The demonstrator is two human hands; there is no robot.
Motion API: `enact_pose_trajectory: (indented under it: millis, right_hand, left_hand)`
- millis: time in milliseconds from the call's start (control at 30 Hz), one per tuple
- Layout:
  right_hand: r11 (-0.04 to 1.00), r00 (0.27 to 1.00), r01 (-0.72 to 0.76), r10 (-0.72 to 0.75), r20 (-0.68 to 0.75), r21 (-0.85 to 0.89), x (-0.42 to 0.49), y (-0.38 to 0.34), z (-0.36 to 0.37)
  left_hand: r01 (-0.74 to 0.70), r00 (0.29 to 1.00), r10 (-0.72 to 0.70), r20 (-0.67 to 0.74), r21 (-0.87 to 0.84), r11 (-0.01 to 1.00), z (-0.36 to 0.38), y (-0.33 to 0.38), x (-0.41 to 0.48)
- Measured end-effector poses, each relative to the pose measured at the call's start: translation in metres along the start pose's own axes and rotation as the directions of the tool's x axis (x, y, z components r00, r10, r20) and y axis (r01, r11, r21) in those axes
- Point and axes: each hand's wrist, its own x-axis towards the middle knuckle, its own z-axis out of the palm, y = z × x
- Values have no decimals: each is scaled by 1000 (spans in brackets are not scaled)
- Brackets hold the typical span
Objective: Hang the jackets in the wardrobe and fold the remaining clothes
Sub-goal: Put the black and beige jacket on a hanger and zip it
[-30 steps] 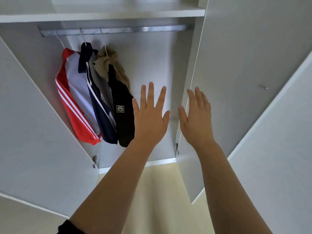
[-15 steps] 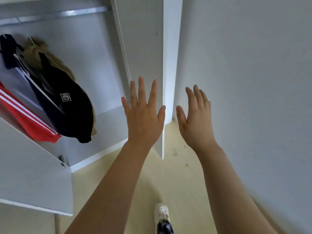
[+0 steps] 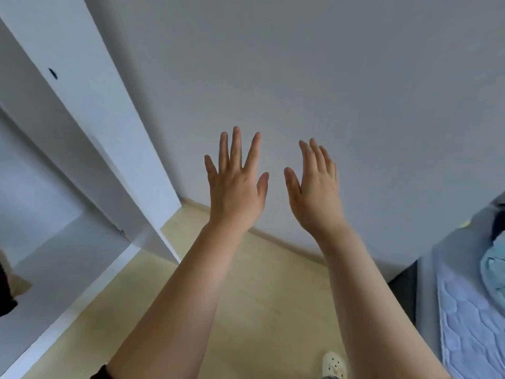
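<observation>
My left hand (image 3: pixel 235 184) and my right hand (image 3: pixel 314 187) are raised side by side in front of a plain grey wall, fingers straight and spread, holding nothing. The open white wardrobe (image 3: pixel 90 149) stands at the left. Only a dark and tan scrap of a hung jacket (image 3: pixel 8 291) shows at the left edge; the other hung jackets are out of view. At the right edge lie a light blue garment (image 3: pixel 493 272) and a dark garment (image 3: pixel 498 222) on the bed.
The wardrobe's open door (image 3: pixel 123 138) juts out at the left of my hands. A bed with a pale blue quilted mattress (image 3: pixel 470 324) fills the lower right corner. Pale wooden floor (image 3: pixel 262 296) lies below, with my white shoe (image 3: pixel 333 365) on it.
The view has swung right, away from the wardrobe interior to the wall and the bed. The hung jackets slid out of view to the left. Both hands stayed raised and empty.
</observation>
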Motion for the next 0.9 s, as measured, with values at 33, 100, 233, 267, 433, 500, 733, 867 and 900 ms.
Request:
enact_pose_trajectory:
  millis: [33, 100, 233, 267, 433, 500, 733, 867, 900]
  right_hand:
    - [999, 999, -31, 31, -19, -10, -2, 18, -14]
    - [995, 994, -91, 89, -64, -30, -6, 56, -40]
    - [975, 971, -212, 202, -131, -66, -11, 136, -85]
    - [969, 966, -237, 226, -129, -76, -11, 158, -94]
    - [946, 954, -299, 296, -42, -123, 0, 255, -111]
    - [940, 947, -313, 320, 27, -133, 16, 309, -112]
    - [944, 926, -294, 320, 202, -149, 31, 421, -77]
    - [947, 899, -289, 319, 300, -142, 14, 455, -38]
    - [948, 896, -287, 317, 310, -140, 10, 462, -28]
  left_hand:
    - [-42, 999, 42, 6, -8, 999, 8, 22, 6]
    - [-127, 991, 128, 22, -40, 991, 23, 66, 17]
    - [-231, 969, 240, 59, -129, 964, 61, 154, 37]
    - [-238, 964, 252, 80, -148, 960, 72, 175, 42]
    - [-250, 943, 281, 177, -178, 952, 134, 258, 60]
    - [-202, 940, 242, 241, -179, 963, 175, 294, 70]
    - [-73, 904, 128, 407, -147, 986, 268, 336, 69]
    - [-29, 896, 91, 435, -148, 989, 306, 332, 53]
    - [-19, 895, 82, 438, -146, 989, 315, 330, 48]
